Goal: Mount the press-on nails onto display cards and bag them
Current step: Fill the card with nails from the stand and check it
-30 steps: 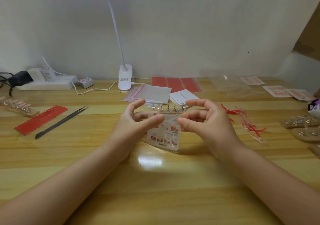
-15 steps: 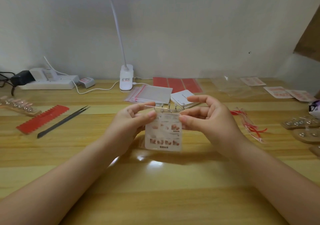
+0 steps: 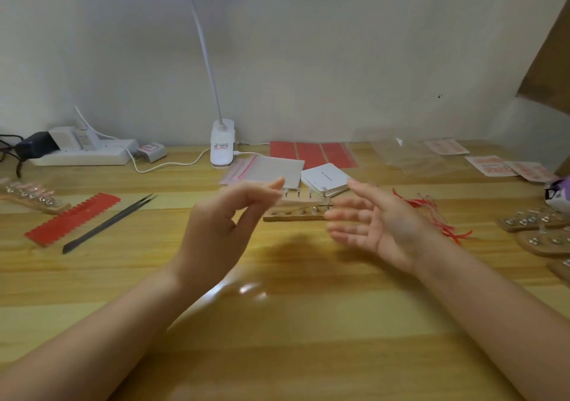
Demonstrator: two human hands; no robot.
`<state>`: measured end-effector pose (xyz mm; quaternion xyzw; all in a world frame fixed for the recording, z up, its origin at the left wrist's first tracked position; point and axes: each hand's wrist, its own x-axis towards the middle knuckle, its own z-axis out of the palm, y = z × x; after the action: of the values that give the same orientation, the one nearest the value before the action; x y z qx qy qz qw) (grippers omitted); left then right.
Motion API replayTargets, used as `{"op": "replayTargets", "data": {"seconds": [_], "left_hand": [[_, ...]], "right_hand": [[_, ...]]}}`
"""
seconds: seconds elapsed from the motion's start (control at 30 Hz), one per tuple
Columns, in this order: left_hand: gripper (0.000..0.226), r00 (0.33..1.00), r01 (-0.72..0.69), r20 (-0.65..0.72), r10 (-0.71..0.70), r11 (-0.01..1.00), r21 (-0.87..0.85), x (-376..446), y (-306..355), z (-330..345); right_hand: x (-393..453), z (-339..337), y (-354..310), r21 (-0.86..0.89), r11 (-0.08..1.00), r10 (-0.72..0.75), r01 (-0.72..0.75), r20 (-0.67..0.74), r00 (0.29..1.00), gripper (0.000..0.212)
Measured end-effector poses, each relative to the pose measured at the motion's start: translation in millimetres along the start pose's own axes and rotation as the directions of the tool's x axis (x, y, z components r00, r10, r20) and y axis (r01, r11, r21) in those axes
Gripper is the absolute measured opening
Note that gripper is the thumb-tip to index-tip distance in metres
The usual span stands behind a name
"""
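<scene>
Head view: a pale, blurred sliver lies between the fingertips of both hands, just above a wooden peg strip on the table. It cannot be told whether this sliver is the bagged nail card.

Containers: a stack of zip bags with red seal lines lies just beyond the left hand. What the bags hold cannot be seen. A stack of white cards sits beside it, just beyond the right hand. Clear bags lie further beyond the right hand and look flat.

Change: half a second ago both hands pinched a bagged nail card upright between them. That card no longer stands between the hands, which have parted. The peg strip, then hidden behind the card, is now exposed.

Hands: the left hand is raised with fingers straight and the thumb close to the forefinger. It grips nothing that can be made out. The right hand is spread, palm turned inward, fingers relaxed and motion-blurred, holding nothing.

Outward: loose red strips lie right of the right hand. Tweezers and a red toothed sheet lie left of the left hand.
</scene>
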<state>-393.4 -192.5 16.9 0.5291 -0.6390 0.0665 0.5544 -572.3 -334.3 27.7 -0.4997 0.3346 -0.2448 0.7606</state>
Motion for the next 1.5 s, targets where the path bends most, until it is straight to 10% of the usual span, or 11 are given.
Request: {"op": "replayTargets", "data": {"seconds": [0.17,0.47,0.93,1.27,1.5], "left_hand": [[0.013,0.918,-0.396,0.14,0.371,0.862,0.316,-5,-5,1],[0.028,0.859,-0.478,0.122,0.497,0.694,0.539,-6,-14,-1],[0.032,0.965,0.023,0.224,-0.138,0.893,0.45,-20,3,26],[0.037,0.764,-0.124,0.617,-0.189,0.895,0.428,29,29,108],[0.03,0.832,-0.178,0.551,-0.063,0.911,0.372,27,21,156]], "right_hand": [[-5,3,1,-0.009,0.999,0.032,-0.03,0.21,0.977,0.048],[-1,-4,-5,-0.088,0.983,-0.142,0.164,0.218,0.966,0.022],[12,-87,-38,0.015,0.996,-0.073,0.083,-0.345,0.936,0.026],[31,-177,-78,-0.235,0.969,-0.209,0.072,-0.639,0.74,0.037],[41,-206,-88,-0.582,0.797,-0.413,-0.163,-0.721,0.556,0.045]]}}
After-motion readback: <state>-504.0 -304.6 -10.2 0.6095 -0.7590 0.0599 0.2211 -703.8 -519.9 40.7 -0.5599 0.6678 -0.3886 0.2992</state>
